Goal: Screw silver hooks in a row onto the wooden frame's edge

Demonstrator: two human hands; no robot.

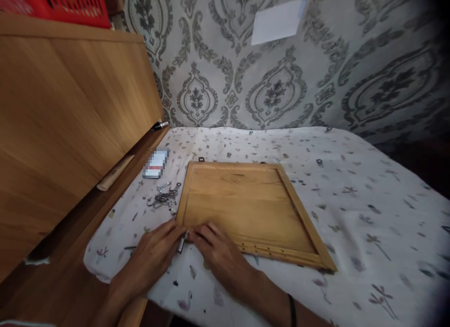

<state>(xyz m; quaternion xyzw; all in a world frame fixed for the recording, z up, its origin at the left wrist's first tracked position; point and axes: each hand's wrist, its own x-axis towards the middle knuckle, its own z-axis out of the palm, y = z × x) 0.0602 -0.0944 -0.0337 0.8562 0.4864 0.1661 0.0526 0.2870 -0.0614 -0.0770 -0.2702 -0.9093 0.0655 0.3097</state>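
Note:
A shallow wooden tray or framed board [242, 200] lies flat on the patterned cloth, with small dark holes along its near edge. At its near left corner my left hand [154, 247] is closed, its fingertips pinching a small silvery metal piece [182, 244]. My right hand [220, 252] is beside it, fingers curled together over the near edge of the wood. Whatever its fingertips hold is hidden. A small heap of metal hooks and chain-like parts [164, 195] rests on the cloth left of the wood.
Beyond the heap lies a phone-like object [156, 163], its face blurred. A wooden cabinet [77, 106] rises on the left, carrying a red plastic basket [77, 5]. The white printed cloth [351, 224] covers the table. Patterned fabric with a white paper [277, 22] stands behind.

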